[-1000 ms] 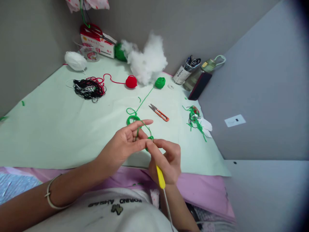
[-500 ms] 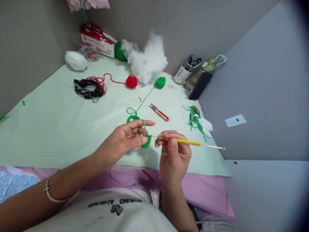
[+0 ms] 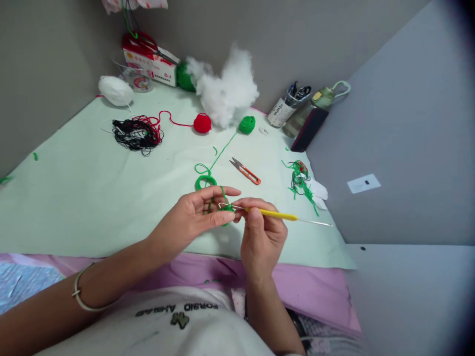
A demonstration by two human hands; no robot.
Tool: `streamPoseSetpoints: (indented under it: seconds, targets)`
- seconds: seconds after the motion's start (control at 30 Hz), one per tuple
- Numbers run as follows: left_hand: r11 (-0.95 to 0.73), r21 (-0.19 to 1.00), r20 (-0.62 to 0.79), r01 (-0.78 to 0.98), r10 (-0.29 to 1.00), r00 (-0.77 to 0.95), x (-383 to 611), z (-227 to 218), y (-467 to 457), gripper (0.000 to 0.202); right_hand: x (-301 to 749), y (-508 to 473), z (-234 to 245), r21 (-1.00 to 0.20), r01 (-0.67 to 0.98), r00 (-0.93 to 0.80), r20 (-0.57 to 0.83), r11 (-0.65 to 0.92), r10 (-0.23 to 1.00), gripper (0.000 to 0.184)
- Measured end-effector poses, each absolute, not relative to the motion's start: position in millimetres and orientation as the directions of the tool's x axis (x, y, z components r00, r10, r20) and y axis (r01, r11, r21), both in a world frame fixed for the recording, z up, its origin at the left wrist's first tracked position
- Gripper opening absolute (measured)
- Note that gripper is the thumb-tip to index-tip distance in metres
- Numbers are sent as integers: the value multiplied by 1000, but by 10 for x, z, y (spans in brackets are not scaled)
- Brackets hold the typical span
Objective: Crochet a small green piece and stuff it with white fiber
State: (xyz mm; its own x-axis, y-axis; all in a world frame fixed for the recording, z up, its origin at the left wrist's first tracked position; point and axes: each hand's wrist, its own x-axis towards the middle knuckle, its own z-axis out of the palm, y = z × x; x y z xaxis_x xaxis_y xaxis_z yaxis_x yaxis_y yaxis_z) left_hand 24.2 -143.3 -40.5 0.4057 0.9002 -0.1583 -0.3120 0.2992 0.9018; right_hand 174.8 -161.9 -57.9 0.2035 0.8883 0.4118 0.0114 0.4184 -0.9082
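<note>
My left hand point(image 3: 200, 210) pinches a small green crochet piece point(image 3: 227, 208) between thumb and fingers, hiding part of it. Green yarn runs up over its outstretched index finger. In my right hand point(image 3: 263, 232) is a crochet hook point(image 3: 278, 214) with a yellow handle, held like a pen. The hook's thin metal end passes through or across the crochet piece; I cannot tell which. Just beyond my left hand lies a ring of green yarn point(image 3: 205, 183), and a strand leads from there to a green yarn ball point(image 3: 247, 125).
Orange thread snips point(image 3: 246, 171) lie beyond my hands. Farther back are a red yarn ball point(image 3: 202, 123), white stuffing point(image 3: 228, 91), tangled black yarn point(image 3: 135, 134) and a white yarn ball point(image 3: 116, 91). At right are yarn scraps point(image 3: 302, 183), a phone point(image 3: 309, 129) and a pen cup point(image 3: 284, 110).
My right hand has moved left with the hook, whose tip now reaches past the crochet piece. The crochet piece has tilted, showing less of its face beneath my left thumb.
</note>
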Motion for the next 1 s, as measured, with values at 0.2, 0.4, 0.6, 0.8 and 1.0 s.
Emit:
streamPoseSetpoints:
  seconds: [0.2, 0.4, 0.6, 0.8, 1.0]
  targets:
    - [397, 808, -233, -436, 894, 382, 284, -390, -1435, 45, 1749, -1619, -653, -603, 448, 74, 760, 660, 645, 31]
    - [520, 715, -261, -468, 819, 510, 184, -359, -1340, 32, 1806, -1588, -547, -837, 100, 263, 543, 537, 797, 17]
    - [338, 865, -160, -371, 886, 435, 183, -355, -1398, 37, 1766, -1578, -531, -900, -81, 207, 405, 429, 890, 13]
    - [316, 896, -132, -313, 861, 491, 176, -396, -1419, 42, 1790, -1600, -533, -906, -1, 164, 416, 422, 894, 15]
    - [340, 889, -159, -307, 857, 490, 172, -406, -1418, 45, 1807, -1588, -530, -915, -56, 159, 387, 400, 908, 15]
